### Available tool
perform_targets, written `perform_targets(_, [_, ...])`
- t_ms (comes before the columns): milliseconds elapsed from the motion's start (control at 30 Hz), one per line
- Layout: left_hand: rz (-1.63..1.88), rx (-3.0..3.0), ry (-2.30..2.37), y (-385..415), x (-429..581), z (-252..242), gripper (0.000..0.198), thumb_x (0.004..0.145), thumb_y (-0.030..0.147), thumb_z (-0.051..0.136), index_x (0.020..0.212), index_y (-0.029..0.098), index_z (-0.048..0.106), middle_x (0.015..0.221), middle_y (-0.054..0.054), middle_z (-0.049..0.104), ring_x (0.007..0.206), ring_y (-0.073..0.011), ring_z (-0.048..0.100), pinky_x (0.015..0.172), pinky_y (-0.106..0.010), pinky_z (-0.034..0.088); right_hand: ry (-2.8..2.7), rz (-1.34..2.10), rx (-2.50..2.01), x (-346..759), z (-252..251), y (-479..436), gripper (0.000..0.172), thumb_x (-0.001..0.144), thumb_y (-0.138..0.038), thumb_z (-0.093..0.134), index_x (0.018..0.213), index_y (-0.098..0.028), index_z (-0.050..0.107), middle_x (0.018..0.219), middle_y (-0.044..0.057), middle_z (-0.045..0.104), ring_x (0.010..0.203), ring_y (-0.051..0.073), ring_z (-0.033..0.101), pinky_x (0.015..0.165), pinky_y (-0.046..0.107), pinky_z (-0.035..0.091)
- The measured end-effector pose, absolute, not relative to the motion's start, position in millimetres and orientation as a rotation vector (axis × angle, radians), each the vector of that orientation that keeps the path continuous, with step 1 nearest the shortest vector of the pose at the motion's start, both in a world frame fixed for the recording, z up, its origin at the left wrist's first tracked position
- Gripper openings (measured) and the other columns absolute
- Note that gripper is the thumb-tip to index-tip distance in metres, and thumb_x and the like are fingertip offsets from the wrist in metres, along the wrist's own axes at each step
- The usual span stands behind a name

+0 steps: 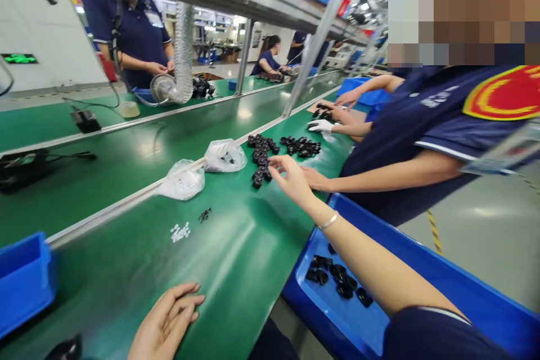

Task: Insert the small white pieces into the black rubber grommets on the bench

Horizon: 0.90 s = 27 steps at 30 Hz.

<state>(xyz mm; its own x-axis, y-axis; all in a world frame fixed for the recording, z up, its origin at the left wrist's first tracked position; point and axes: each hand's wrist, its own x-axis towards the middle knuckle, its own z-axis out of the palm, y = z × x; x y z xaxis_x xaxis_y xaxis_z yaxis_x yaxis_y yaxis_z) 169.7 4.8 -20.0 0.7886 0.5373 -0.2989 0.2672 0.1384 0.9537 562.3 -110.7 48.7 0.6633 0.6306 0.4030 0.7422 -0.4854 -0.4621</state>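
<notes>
Right hand (291, 177): fingers spread loose, holding nothing, just short of the black parts (261, 166).
Left hand (166, 323): flat, relaxed on the surface (236, 247).
Advice: pinch one part cleanly, sparing the neighbouring hand (314, 179).

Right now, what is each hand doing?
Left hand: open, flat on the belt, empty.
Right hand: open, reaching at the black parts.

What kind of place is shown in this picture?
Most likely a factory assembly line: long green work tables, workers in dark blue uniforms, piles of small black parts, and blue bins.
</notes>
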Motion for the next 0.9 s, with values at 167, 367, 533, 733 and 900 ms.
perform_targets(167, [0.269,2.08,0.6,9.9,156.3,2.1,0.035,0.093,0.04,0.052,0.122,0.026,0.064,0.132,-0.012,0.062,0.113,-0.0275,0.066,0.092,-0.035,0.058,-1.684,0.343,-1.769,460.2,24.5,-80.6,0.014,0.093,-0.024,0.059,0.105,-0.018,0.061,0.1,0.006,0.063,0.078,0.015,0.063,0.073,0.029,0.055])
perform_targets(367, [0.385,2.841,1.014,18.7,105.7,18.4,0.049,0.091,0.038,0.049,0.137,0.022,0.055,0.153,-0.018,0.04,0.141,-0.0451,0.033,0.106,-0.072,0.029,-1.721,0.387,-1.778,413.9,5.7,-31.3,0.006,0.089,-0.011,0.063,0.094,-0.015,0.063,0.088,0.003,0.062,0.072,0.012,0.06,0.07,0.025,0.052])
perform_targets(533, [0.406,2.816,1.468,29.4,63.8,-0.2,0.06,0.094,0.043,0.045,0.146,0.014,0.041,0.159,-0.027,0.021,0.144,-0.0536,0.017,0.096,-0.084,0.023,-1.749,0.293,-1.813,400.2,-5.0,-12.4,0.003,0.089,-0.013,0.065,0.09,-0.014,0.063,0.083,0.002,0.06,0.072,0.014,0.058,0.069,0.026,0.049])
perform_targets(733, [0.6,2.76,0.988,56.2,66.8,-23.7,0.044,0.092,0.035,0.052,0.133,0.019,0.055,0.138,-0.018,0.053,0.135,-0.0385,0.043,0.109,-0.059,0.038,-1.785,0.159,-1.849,394.4,-17.3,-13.5,0.004,0.094,-0.016,0.06,0.091,-0.016,0.062,0.089,0.004,0.06,0.077,0.016,0.058,0.074,0.028,0.05])
perform_targets(900, [0.527,2.783,0.719,61.4,113.9,-4.0,0.035,0.093,0.025,0.05,0.126,0.019,0.06,0.134,-0.015,0.058,0.13,-0.0321,0.049,0.107,-0.054,0.043,-1.826,0.092,-1.796,395.1,-24.6,-20.3,0.014,0.099,-0.019,0.049,0.093,-0.016,0.062,0.09,0.007,0.059,0.081,0.02,0.059,0.078,0.033,0.051])
